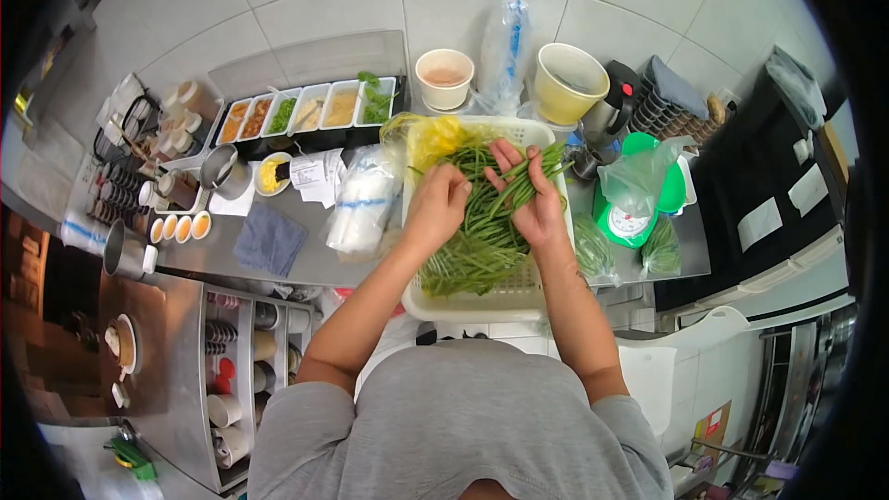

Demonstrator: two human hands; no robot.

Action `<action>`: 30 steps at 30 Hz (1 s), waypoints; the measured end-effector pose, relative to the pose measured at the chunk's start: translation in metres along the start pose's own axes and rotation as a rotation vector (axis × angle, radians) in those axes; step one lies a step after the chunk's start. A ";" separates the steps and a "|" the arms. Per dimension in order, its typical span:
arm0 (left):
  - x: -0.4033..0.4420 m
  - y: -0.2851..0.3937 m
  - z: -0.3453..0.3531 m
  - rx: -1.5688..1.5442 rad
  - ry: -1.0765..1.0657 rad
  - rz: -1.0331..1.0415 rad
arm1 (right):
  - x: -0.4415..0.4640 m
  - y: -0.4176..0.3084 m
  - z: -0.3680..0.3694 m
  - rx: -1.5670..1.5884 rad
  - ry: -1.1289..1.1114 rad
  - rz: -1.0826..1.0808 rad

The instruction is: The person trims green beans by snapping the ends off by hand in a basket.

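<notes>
A white perforated basket (477, 307) holds a heap of green beans (477, 255), with a yellow plastic bag (440, 136) at its far left corner. My right hand (535, 208) is over the basket's right side, palm up, with a small bunch of green beans (520, 187) held under the thumb. Some of its fingers are stretched out. Over the left side of the heap, my left hand (441, 199) is closed, fingertips pinched together. What it holds, if anything, is too small to make out.
Right of the basket stand a green scale (630, 222) and plastic bags of green vegetables (660, 247). To the left lie a roll of clear bags (359, 208), a blue cloth (269, 239) and a row of ingredient trays (306, 111). Two tubs (571, 83) stand behind.
</notes>
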State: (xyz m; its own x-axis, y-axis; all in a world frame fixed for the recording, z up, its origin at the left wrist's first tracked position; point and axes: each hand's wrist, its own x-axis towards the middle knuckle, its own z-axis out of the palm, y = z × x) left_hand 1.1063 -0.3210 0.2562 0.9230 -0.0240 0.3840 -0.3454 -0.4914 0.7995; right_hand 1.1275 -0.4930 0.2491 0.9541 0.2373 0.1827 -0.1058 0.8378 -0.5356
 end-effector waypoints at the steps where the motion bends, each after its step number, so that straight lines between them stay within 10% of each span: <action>1: -0.003 0.012 -0.006 0.012 -0.136 -0.058 | 0.001 -0.001 -0.004 0.009 0.021 -0.012; 3: -0.013 0.032 -0.016 0.037 -0.408 -0.180 | 0.002 -0.001 -0.006 0.023 0.044 -0.026; 6: -0.022 0.019 0.009 0.121 -0.153 0.251 | 0.000 0.001 -0.002 0.000 0.048 -0.005; 10: -0.003 0.013 0.016 -0.079 0.056 0.285 | -0.002 0.000 0.003 -0.041 0.030 0.082; 16: 0.016 -0.008 0.017 -0.707 0.056 -0.433 | -0.002 0.006 0.010 -0.040 0.000 0.125; 22: -0.004 0.024 0.001 -0.095 0.155 0.160 | 0.003 0.005 0.001 -0.163 0.134 0.016; 30: -0.014 0.015 0.034 -0.044 -0.068 0.092 | 0.000 0.006 0.009 -0.182 0.115 0.009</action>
State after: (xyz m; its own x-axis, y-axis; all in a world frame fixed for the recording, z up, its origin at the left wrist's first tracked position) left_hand 1.0938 -0.3583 0.2472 0.8961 -0.1266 0.4255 -0.4346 -0.4459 0.7825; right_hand 1.1244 -0.4835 0.2535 0.9802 0.1777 0.0875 -0.0720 0.7312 -0.6784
